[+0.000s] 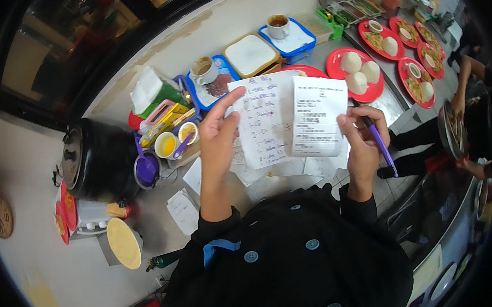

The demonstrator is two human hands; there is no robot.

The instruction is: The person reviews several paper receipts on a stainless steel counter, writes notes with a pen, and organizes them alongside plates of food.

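My left hand point(219, 144) is at the left edge of a handwritten paper sheet point(266, 127), gripping it with the thumb over its front and the index finger stretched across the top corner. Its other fingers are mostly hidden. Beside that sheet, a printed receipt point(318, 115) is pinched in my right hand point(363, 143), thumb on its right edge. A purple pen point(382, 145) also rests between the fingers of this hand, tip pointing down. The receipt partly overlaps the handwritten sheet. More loose papers point(320, 167) lie on the steel counter below.
Left stand a black pot point(97, 160), a purple ladle point(145, 166) and a cup of yellow liquid point(167, 145). Lidded tubs point(251, 54) line the wall. Red plates point(378, 93) with white rice mounds fill the right. Another person's hand point(458, 104) holds a metal bowl point(451, 132).
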